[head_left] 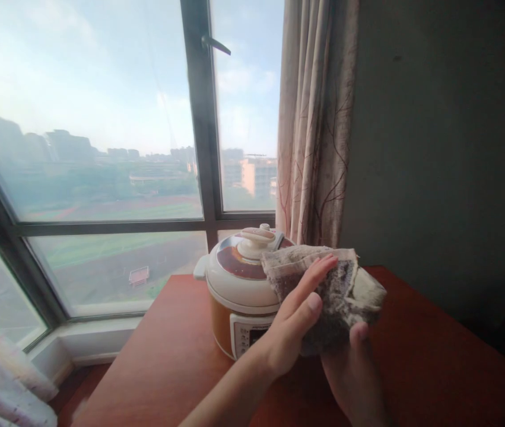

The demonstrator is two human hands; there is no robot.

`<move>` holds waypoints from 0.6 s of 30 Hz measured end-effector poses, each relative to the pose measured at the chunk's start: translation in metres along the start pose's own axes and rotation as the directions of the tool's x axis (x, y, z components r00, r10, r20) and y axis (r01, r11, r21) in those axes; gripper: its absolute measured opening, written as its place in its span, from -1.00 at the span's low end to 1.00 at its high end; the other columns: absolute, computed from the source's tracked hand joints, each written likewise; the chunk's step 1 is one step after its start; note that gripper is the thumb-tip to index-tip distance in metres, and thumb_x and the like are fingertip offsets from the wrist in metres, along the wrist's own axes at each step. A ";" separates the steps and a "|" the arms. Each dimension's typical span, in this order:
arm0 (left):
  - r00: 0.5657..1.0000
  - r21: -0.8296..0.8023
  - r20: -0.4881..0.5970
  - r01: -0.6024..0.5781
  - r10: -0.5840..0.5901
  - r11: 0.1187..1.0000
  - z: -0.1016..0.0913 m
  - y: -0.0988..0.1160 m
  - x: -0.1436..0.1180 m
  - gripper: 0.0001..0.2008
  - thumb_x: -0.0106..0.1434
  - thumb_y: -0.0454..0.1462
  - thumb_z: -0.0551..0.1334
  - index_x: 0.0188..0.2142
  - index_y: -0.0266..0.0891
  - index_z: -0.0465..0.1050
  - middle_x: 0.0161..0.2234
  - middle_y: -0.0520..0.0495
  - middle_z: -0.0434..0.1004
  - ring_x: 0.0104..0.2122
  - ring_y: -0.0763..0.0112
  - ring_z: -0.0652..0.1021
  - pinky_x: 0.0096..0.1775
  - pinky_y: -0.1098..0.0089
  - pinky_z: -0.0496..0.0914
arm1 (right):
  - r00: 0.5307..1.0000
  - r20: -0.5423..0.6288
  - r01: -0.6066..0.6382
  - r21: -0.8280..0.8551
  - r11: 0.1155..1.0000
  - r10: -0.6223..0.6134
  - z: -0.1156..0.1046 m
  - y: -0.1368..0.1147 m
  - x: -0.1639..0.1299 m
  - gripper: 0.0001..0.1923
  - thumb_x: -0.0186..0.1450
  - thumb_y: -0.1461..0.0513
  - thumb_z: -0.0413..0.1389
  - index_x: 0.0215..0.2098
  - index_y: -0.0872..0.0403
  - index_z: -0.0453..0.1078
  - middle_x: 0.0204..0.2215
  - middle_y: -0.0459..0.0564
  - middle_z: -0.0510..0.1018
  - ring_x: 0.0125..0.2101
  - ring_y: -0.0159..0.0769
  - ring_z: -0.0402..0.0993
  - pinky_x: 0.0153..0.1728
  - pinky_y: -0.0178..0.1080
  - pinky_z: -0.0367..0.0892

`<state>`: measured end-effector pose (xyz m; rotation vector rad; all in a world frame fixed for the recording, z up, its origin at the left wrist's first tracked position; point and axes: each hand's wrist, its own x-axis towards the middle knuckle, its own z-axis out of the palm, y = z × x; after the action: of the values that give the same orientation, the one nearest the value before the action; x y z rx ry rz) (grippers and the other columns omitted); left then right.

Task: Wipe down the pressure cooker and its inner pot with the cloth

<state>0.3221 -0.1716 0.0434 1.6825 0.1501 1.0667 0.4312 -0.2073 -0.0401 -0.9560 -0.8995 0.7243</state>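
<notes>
The left hand (294,320) lies flat against the near face of a folded, stained cloth (336,284), fingers pressed together and thumb laid along it. The right hand (356,367) comes up from below and pinches the cloth's lower edge, thumb tip showing on top. The cloth is held in the air just in front of a white and orange pressure cooker (238,284), which stands near the far edge of the red-brown worktop (167,367), below the window (101,148) and beside a patterned curtain (314,118).
</notes>
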 end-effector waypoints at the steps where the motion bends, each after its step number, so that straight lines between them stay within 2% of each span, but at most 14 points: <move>1: 0.999 -0.064 0.036 0.024 -0.022 0.998 -0.001 0.000 0.003 -0.43 0.42 0.03 0.03 0.34 -0.08 0.23 0.37 -0.04 0.18 0.38 0.03 0.10 0.37 0.01 -0.08 | 0.999 -0.040 -0.005 0.032 0.999 0.007 -0.001 -0.003 0.008 -0.44 0.36 -0.22 -0.07 0.13 -0.17 0.43 -0.04 -0.03 0.63 0.04 -0.02 0.53 0.06 0.13 0.46; 3: 0.996 -0.124 0.072 0.056 -0.048 0.991 -0.008 0.003 0.005 -0.48 0.43 -0.01 0.06 0.29 -0.10 0.32 0.33 -0.08 0.27 0.35 0.03 0.18 0.35 0.01 0.02 | 0.985 -0.170 0.003 0.091 0.996 0.013 -0.004 -0.013 0.028 -0.42 0.35 -0.13 0.03 0.24 -0.09 0.31 0.01 0.01 0.60 0.02 -0.01 0.55 0.04 0.16 0.47; 5: 0.998 -0.116 0.039 0.048 -0.043 0.992 -0.022 0.009 0.001 -0.53 0.42 -0.05 0.10 0.21 -0.15 0.43 0.27 -0.15 0.36 0.31 -0.02 0.26 0.28 0.00 0.17 | 0.941 -0.338 0.045 0.124 0.991 -0.001 -0.009 -0.026 0.050 -0.33 0.25 -0.03 0.21 0.27 -0.06 0.26 0.09 0.01 0.54 0.08 -0.02 0.49 0.09 0.13 0.42; 6: 0.999 -0.098 -0.013 0.031 -0.033 0.995 -0.033 0.011 -0.003 -0.56 0.41 -0.06 0.11 0.16 -0.18 0.48 0.24 -0.19 0.41 0.28 -0.04 0.30 0.23 0.01 0.25 | 0.918 -0.395 0.085 0.112 0.990 -0.034 -0.012 -0.033 0.060 -0.30 0.22 0.01 0.26 0.28 -0.07 0.26 0.14 -0.01 0.50 0.14 -0.04 0.44 0.15 0.11 0.37; 8: 0.975 -0.022 -0.221 -0.017 0.011 1.000 -0.063 0.016 -0.011 -0.61 0.40 -0.07 0.13 -0.01 -0.25 0.59 0.10 -0.25 0.54 0.18 -0.05 0.42 0.14 0.06 0.35 | 0.885 -0.425 0.208 -0.012 0.978 -0.193 -0.019 -0.046 0.078 -0.32 0.20 0.04 0.29 0.25 -0.05 0.30 0.18 -0.02 0.46 0.21 -0.05 0.35 0.25 0.09 0.23; 9: 0.936 0.019 -0.351 -0.021 0.027 1.000 -0.081 0.017 -0.015 -0.63 0.38 -0.08 0.14 -0.08 -0.26 0.61 0.02 -0.24 0.59 0.12 -0.02 0.49 0.10 0.08 0.38 | 0.876 -0.379 0.277 -0.110 0.955 -0.298 -0.022 -0.051 0.085 -0.36 0.21 0.06 0.28 0.23 -0.02 0.33 0.18 0.00 0.46 0.21 -0.04 0.33 0.28 0.10 0.17; 10: 0.867 0.076 -0.493 -0.032 0.066 0.997 -0.101 0.018 -0.019 -0.64 0.37 -0.07 0.16 -0.14 -0.26 0.62 -0.06 -0.23 0.63 0.04 0.00 0.54 0.04 0.10 0.42 | 0.869 -0.288 0.350 -0.217 0.911 -0.403 -0.022 -0.053 0.091 -0.41 0.23 0.08 0.26 0.21 0.01 0.36 0.16 0.03 0.48 0.21 -0.02 0.33 0.30 0.11 0.13; 11: 0.801 0.156 -0.589 -0.013 0.104 0.988 -0.120 0.017 -0.023 -0.63 0.35 -0.04 0.17 -0.17 -0.26 0.61 -0.11 -0.22 0.65 -0.02 0.02 0.56 0.01 0.10 0.42 | 0.860 -0.156 0.424 -0.314 0.850 -0.487 -0.021 -0.054 0.095 -0.45 0.26 0.11 0.22 0.20 0.03 0.37 0.15 0.07 0.48 0.21 -0.01 0.33 0.30 0.11 0.11; 13: 0.694 0.361 -0.693 0.099 0.195 0.927 -0.156 0.013 -0.030 -0.63 0.31 -0.02 0.19 -0.21 -0.25 0.61 -0.15 -0.18 0.65 -0.03 0.05 0.55 0.07 0.11 0.36 | 0.823 0.141 0.549 -0.447 0.706 -0.551 -0.013 -0.048 0.099 -0.48 0.29 0.20 0.14 0.22 0.03 0.35 0.19 0.10 0.44 0.21 0.00 0.32 0.30 0.12 0.11; 14: 0.674 0.438 -0.708 0.188 0.208 0.879 -0.172 0.009 -0.034 -0.63 0.28 -0.01 0.20 -0.19 -0.23 0.61 -0.12 -0.16 0.64 0.00 0.04 0.53 0.12 0.10 0.30 | 0.797 0.279 0.598 -0.488 0.635 -0.536 -0.007 -0.042 0.099 -0.45 0.28 0.25 0.11 0.25 0.01 0.33 0.22 0.10 0.41 0.23 0.00 0.30 0.29 0.12 0.13; 16: 0.669 0.489 -0.722 0.314 0.176 0.813 -0.193 -0.002 -0.040 -0.60 0.22 0.03 0.24 -0.16 -0.20 0.60 -0.06 -0.15 0.62 0.06 -0.02 0.48 0.16 0.08 0.24 | 0.750 0.468 0.661 -0.551 0.509 -0.468 0.009 -0.029 0.093 -0.34 0.22 0.34 0.07 0.30 -0.01 0.26 0.27 0.09 0.33 0.26 0.02 0.23 0.29 0.14 0.14; 18: 0.676 0.392 -0.733 0.333 0.073 0.858 -0.204 -0.017 -0.044 -0.55 0.17 0.05 0.28 -0.10 -0.20 0.59 -0.03 -0.18 0.60 0.07 -0.03 0.47 0.13 0.08 0.27 | 0.720 0.560 0.694 -0.591 0.411 -0.409 0.023 -0.020 0.082 -0.25 0.16 0.39 0.07 0.33 -0.01 0.23 0.31 0.08 0.28 0.29 0.06 0.16 0.30 0.18 0.10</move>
<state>0.1593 -0.0455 0.0060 1.5345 1.1589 1.6399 0.4502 -0.1381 0.0103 -1.1780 -1.8333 -0.1883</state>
